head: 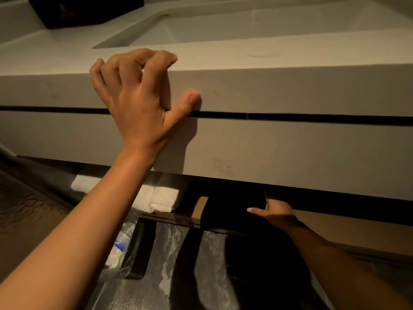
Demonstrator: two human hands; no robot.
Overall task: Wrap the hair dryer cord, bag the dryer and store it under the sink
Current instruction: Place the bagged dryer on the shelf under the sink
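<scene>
**Dark bag going onto the shelf under the sink**

Dim bathroom, warm light. Filling the upper half from 9 to 3 o'clock: pale vanity front [290,148], split by a thin dark seam, with the sink basin [201,30] recessed above at 12 o'clock. Lower down, from 6 toward 4 o'clock, a brown shelf [357,229] under the vanity over a glossy marbled floor.

At 10 o'clock, left hand [138,95] draped over the counter's edge: fingers curled on top, thumb pressed flat to the front face, holding nothing, apparently bracing. At 5 o'clock, right hand [274,211] reaching under the vanity, thumb stretched out against a dark bag [232,209] resting on the shelf edge; other fingers hidden behind it, so cannot tell how tightly closed, only that contact is there.

Presumably the dryer inside that bag, though not visible. Soft fabric outside, hard lumpy weight within, likely: prone to sag and tip off the lip. Best gripped around the bulk of the body, not the loose cloth, then pushed well back.

Smaller things: folded white towels [163,198] at 7 o'clock on the same shelf, just left of the bag; crinkled clear plastic [120,245] lower at 7 o'clock; a dark box [85,10] at 11 o'clock on the counter.
</scene>
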